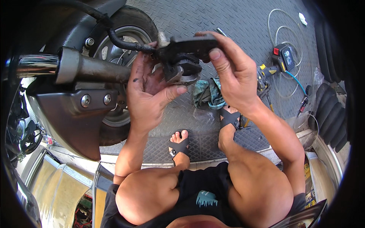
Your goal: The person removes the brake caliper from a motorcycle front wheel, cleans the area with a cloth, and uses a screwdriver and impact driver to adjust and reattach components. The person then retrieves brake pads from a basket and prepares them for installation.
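Observation:
A dirty black brake caliper (186, 49) is held up between my two hands, beside the motorbike's front wheel (146, 24). My left hand (146, 95) cups its left and lower side, with grime on the palm and fingers. Its upper right end is pinched between the thumb and fingers of my right hand (237, 78). A black brake hose (121, 42) runs from the upper left into the caliper. Just left of my left hand lies the fork leg (95, 67). The caliper's inner parts are partly hidden by shadow and my fingers.
A dark fender (72, 117) fills the left side. On the ribbed metal floor lie a teal and grey rag (209, 93), a yellow and black power tool (266, 74) with its battery (283, 55), and a coiled clear hose (270, 22). A small metal socket (221, 32) lies farther off.

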